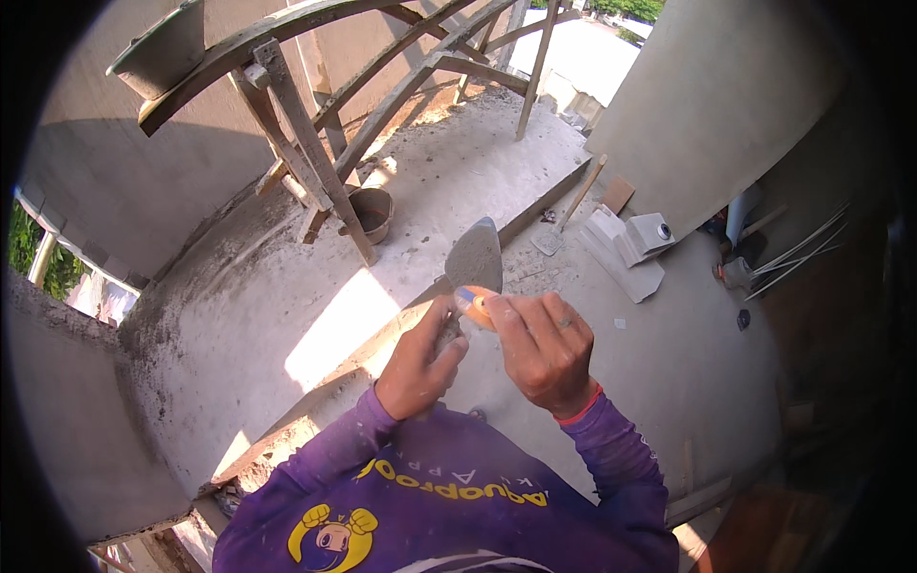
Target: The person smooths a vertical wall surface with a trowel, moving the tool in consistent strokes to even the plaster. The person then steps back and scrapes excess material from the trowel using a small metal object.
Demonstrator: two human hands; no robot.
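In front of my chest, my right hand [546, 351] is wrapped round the orange and blue handle of a trowel [475, 256]. The grey, leaf-shaped blade points away from me and looks coated with mortar. My left hand [420, 359] is close beside the handle on its left, with its fingers curled in and its thumb toward the right hand. Whether those fingers hold anything is hidden, and I cannot tell if they touch the handle.
A wooden trestle [310, 153] stands ahead left, carrying a grey basin [172, 53]. Beneath it sits a bucket [373, 212]. A raised concrete edge [535, 212] crosses the floor. To the right are a wooden-handled tool [581, 196], pale blocks [626, 253] and thin rods [802, 250].
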